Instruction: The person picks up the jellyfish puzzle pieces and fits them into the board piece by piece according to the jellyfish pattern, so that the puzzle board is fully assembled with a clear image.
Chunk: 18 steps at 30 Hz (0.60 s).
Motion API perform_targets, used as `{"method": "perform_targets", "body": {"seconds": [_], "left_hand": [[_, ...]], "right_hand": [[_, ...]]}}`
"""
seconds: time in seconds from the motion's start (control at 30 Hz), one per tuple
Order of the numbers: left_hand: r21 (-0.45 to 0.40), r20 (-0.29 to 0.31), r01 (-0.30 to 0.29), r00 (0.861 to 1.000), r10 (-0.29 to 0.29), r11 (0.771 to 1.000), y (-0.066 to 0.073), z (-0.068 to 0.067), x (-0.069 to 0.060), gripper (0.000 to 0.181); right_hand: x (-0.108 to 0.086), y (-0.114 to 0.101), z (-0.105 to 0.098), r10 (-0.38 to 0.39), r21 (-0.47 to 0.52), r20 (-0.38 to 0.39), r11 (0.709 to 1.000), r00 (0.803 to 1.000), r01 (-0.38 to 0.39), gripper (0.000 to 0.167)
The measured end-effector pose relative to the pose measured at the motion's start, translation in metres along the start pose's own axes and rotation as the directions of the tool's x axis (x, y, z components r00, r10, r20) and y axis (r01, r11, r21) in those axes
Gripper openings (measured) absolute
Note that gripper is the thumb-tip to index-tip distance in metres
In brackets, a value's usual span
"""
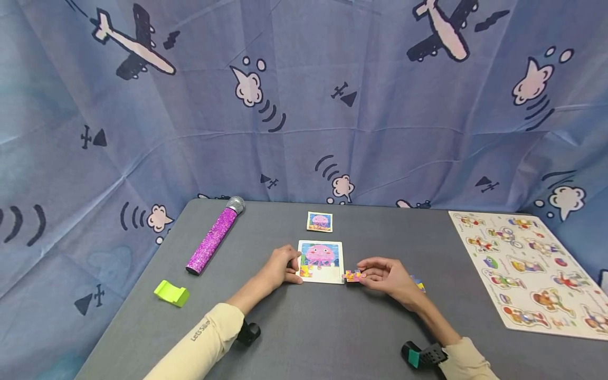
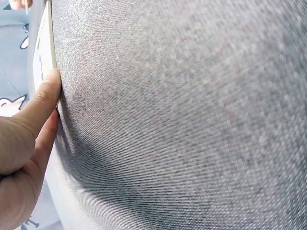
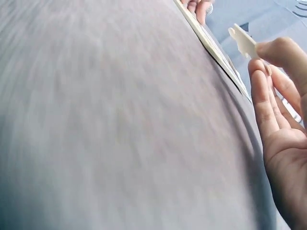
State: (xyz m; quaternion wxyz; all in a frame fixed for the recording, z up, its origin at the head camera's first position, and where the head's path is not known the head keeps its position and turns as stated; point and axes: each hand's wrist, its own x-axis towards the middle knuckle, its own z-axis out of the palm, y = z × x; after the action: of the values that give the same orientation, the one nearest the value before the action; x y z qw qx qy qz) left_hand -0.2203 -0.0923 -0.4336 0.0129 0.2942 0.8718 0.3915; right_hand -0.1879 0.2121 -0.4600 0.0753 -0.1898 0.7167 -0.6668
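Note:
A square jellyfish puzzle board (image 1: 328, 279) lies flat on the grey table, its lower right part showing bare and pale. My left hand (image 1: 281, 266) holds the board at its lower left corner; in the left wrist view the thumb (image 2: 45, 93) presses the edge. Just right of the board, my right hand (image 1: 388, 278) pinches a pink and yellow puzzle piece (image 1: 352, 275) between thumb and fingers. In the right wrist view this piece (image 3: 245, 42) is raised off the table. More colourful pieces (image 1: 418, 284) are partly hidden behind the right hand.
A small jellyfish picture card (image 1: 320, 221) lies behind the board. To the left are a glittery purple microphone (image 1: 215, 237) and a lime green block (image 1: 171, 293). A large board with printed figures (image 1: 532, 274) covers the right side. Patterned cloth (image 1: 304, 105) hangs behind the table.

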Motion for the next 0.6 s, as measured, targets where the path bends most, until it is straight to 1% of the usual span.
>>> {"method": "perform_targets", "body": {"seconds": [0.17,0.27,0.4,0.6], "left_hand": [[-0.010,0.006,-0.009,1.000,0.009,1.000,-0.001,0.000,0.000,0.034],[-0.027,0.009,-0.003,1.000,0.003,1.000,-0.001,0.000,0.000,0.034],[-0.029,0.007,-0.003,1.000,0.004,1.000,-0.001,0.001,0.000,0.034],[-0.019,-0.006,-0.031,1.000,0.030,0.999,-0.002,0.001,-0.001,0.033]], "right_hand": [[0.008,0.002,0.012,0.007,0.019,0.003,1.000,1.000,-0.007,0.042],[0.013,0.002,0.019,0.018,0.029,-0.007,0.999,1.000,-0.017,0.040],[0.020,0.002,0.028,0.018,0.015,-0.030,1.000,0.999,-0.017,0.038],[0.030,0.001,0.041,0.015,-0.030,-0.051,0.999,0.999,-0.016,0.037]]}}
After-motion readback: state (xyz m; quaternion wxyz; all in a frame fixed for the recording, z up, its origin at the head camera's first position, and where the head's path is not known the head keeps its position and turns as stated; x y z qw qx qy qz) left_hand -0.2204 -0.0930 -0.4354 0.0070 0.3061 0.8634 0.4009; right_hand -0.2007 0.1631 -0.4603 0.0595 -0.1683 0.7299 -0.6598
